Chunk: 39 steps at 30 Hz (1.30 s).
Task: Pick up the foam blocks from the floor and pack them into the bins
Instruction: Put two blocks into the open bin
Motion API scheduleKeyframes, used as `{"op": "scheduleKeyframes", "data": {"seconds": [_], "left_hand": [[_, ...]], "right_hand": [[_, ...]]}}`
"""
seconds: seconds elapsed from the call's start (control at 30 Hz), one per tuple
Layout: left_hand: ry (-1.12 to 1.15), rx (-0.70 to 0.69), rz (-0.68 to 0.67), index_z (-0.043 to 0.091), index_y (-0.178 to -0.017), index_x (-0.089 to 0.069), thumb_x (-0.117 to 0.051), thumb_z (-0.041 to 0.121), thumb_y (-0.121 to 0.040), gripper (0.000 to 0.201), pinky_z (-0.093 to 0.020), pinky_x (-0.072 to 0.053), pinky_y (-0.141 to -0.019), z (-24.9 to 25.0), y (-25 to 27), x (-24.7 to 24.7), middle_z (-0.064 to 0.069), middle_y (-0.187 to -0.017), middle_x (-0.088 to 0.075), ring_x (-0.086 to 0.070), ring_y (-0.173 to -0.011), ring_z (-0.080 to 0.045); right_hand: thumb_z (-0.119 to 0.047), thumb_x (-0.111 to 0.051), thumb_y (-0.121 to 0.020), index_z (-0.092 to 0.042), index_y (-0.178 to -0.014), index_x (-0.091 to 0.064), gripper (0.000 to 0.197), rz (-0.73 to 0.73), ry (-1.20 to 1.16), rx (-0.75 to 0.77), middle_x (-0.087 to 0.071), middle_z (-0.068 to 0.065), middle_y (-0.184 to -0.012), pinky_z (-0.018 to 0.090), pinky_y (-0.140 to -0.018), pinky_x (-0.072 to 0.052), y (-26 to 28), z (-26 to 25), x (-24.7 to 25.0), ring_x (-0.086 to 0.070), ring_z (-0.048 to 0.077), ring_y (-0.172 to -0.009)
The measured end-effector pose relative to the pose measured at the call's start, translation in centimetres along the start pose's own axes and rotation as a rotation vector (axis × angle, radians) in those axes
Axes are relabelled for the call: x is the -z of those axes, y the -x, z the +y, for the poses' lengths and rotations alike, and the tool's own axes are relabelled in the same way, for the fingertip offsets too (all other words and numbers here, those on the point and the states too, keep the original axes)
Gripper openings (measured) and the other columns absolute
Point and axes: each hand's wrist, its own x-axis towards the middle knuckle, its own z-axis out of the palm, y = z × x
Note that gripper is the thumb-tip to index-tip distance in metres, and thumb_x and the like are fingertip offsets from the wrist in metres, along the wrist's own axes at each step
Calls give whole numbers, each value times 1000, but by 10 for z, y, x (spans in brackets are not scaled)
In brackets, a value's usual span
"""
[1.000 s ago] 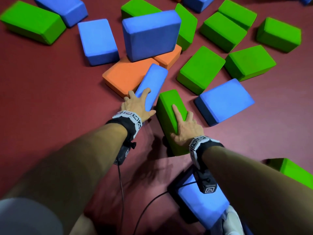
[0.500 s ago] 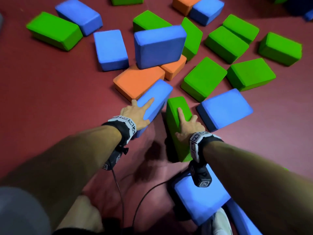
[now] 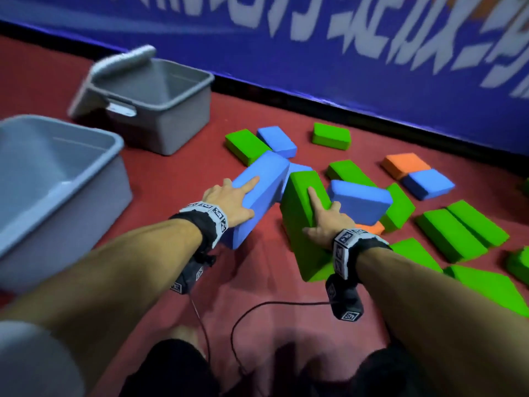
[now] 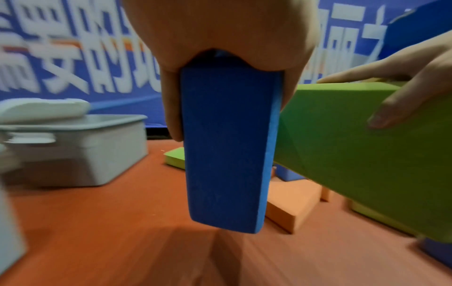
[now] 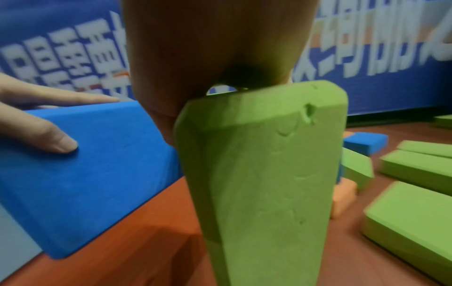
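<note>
My left hand [image 3: 232, 203] is clamped around a blue foam block [image 3: 259, 193], thumb on one broad face and fingers [image 4: 172, 108] on the other, index finger stretched along its top. The block is tilted and clear of the floor [image 3: 171, 173]; the left wrist view shows its lower end hanging above the red surface. My right hand [image 3: 325, 222] grasps a green foam block [image 3: 300, 219] the same way, index finger pointing along the top, thumb pressed on the near face. I hold that block on edge and slanted; from the right wrist view its narrow face carries small dents. The two held blocks sit just beside each other, their far ends close together.

On the floor toward the left edge I see two grey bins: the near bin [image 3: 108, 173] at the left and the far bin [image 3: 171, 121] beyond it, near the blue banner wall [image 3: 315, 53], with a pale lid [image 3: 123, 63] leaning on its far-left rim. I can see no blocks in either bin, though their bottoms are only partly visible.

Loose blocks lie scattered to the right and beyond my hands: a blue block [image 3: 359, 200] just past the green one I hold, an orange block [image 3: 406, 164] touching another blue one [image 3: 428, 183], and several green blocks [image 3: 449, 233] toward the right edge.
</note>
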Motion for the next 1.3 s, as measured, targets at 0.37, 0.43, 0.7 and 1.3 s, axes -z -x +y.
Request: {"op": "scheduleKeyframes", "data": {"seconds": [0.37,0.43,0.7,1.3], "left_hand": [[-23,569,372,55,-150,-10,-57,45,-86,80,-42,-41,-95,-211,181,133,-19,-136,-42,-52,-116,-43],[-52,680,415,55,-150,-9,-57,47,-86,80,-42,-42,-94,-247,228,152,-18,-134,-41,-53,-116,-43],[-58,1115,495,55,-150,-4,-55,55,-89,80,-41,-44,-85,-350,418,148,-16,-127,-40,-57,-106,-45],[-74,1637,275,54,-150,-2,-59,69,-82,90,-58,-44,-92,-387,591,39,-15,-150,-21,-37,-127,-44]], "right_hand": [[-47,-62,-87,-45,-150,15,99,168,79,676,-22,27,-146,46,-101,-45,53,-305,75,-55,46,-117],[-46,-62,-87,-45,-150,15,100,172,75,802,-18,29,-149,46,-103,-44,78,-361,80,-54,46,-118],[-45,-66,-84,-53,-149,3,96,218,21,1243,-20,18,-146,43,-91,-49,204,-533,36,-60,40,-108],[-56,-55,-91,-45,-152,-3,81,-285,-160,1403,3,20,-159,45,-116,-25,320,-644,-118,-25,45,-140]]}}
